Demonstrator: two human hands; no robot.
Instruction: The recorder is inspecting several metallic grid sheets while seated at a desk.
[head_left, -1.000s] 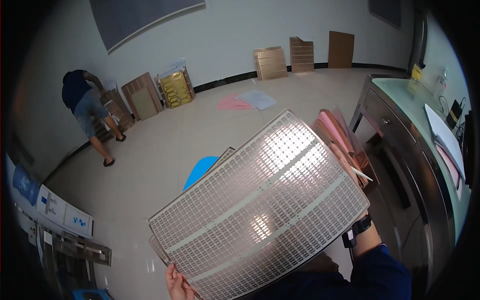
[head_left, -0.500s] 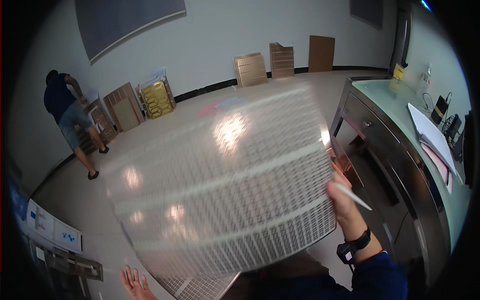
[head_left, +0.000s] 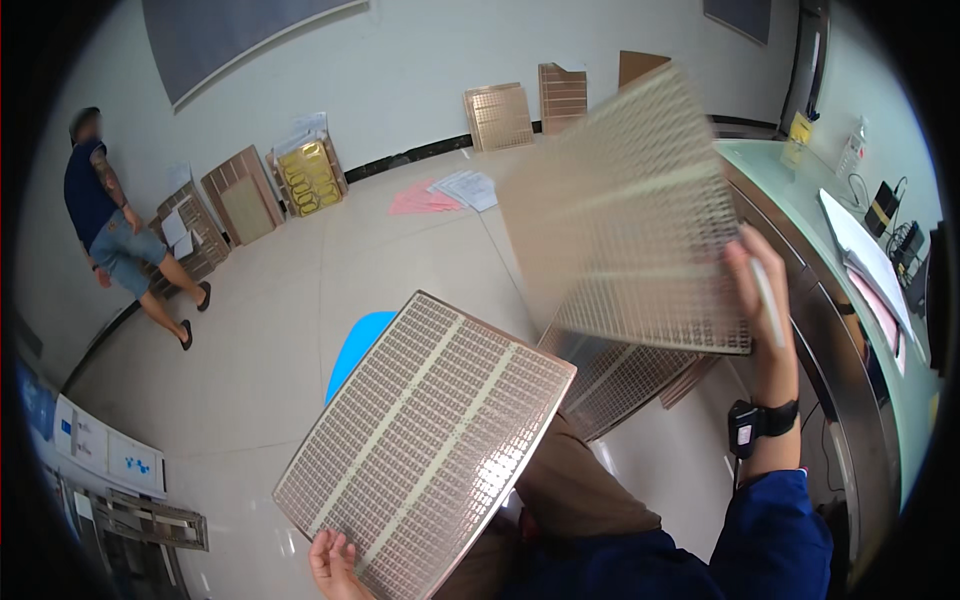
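My right hand (head_left: pixel 762 295) grips the edge of a thin, copper-coloured panel (head_left: pixel 630 210) covered in a fine repeating grid, like a circuit board panel. It is raised at the right and blurred by motion. A slim white pen-like stick (head_left: pixel 768 305) is also held in that hand. A second gridded panel (head_left: pixel 430 450) with two pale stripes lies tilted over my lap. The fingers of my left hand (head_left: pixel 335 562) are curled over its lower left edge, the thumb out of sight. Below the raised panel, another gridded panel (head_left: pixel 615 385) leans by my leg, partly covered.
A blue seat (head_left: pixel 357 345) shows behind the lap panel. To the right runs a glass-topped metal desk (head_left: pixel 770 160) with papers (head_left: pixel 865 265) and a bottle (head_left: pixel 851 150). Boards (head_left: pixel 240 195) lean along the wall, near a standing person (head_left: pixel 110 210). Pink and white sheets (head_left: pixel 440 193) lie on the floor.
The raised panel has swung right and up, uncovering the lap panel. My left hand has gone from spread fingers to holding that panel's edge. The other person has straightened up.
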